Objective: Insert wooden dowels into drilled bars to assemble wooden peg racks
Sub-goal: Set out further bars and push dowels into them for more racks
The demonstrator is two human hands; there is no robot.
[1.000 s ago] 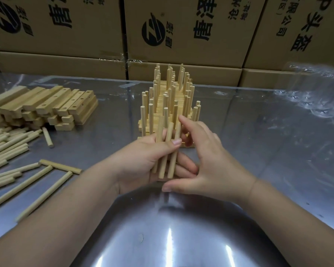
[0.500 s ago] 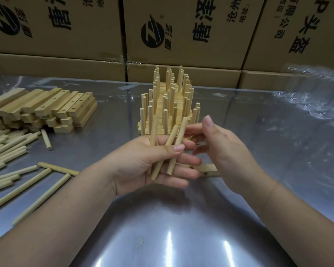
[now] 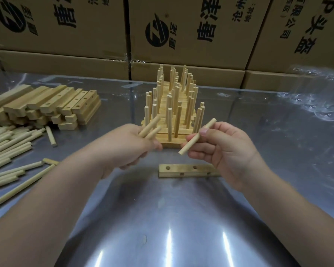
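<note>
While the hands sit apart above the table (image 3: 162, 218), the left hand (image 3: 127, 149) grips two dowels (image 3: 149, 128), their ends sticking up and away past the fingers. Right hand (image 3: 224, 149) pinches one dowel (image 3: 198, 135) between thumb and fingers; it is tilted, upper end up-right, lower end pointing down into the gap between the hands. Bar (image 3: 187, 170) lies flat on the table just below the right hand, nearer than both hands, untouched, with holes showing on the top and near faces; its right end is hidden behind the right hand. Just beyond the hands: stacked racks (image 3: 172, 112), pegs upright. Well left of the left hand: bar pile (image 3: 46, 106), with loose dowels (image 3: 8, 143) spread in front of it. Boxes (image 3: 191, 26) wall off the far edge. Clear film (image 3: 316, 93) lies crumpled far right of the right hand.
</note>
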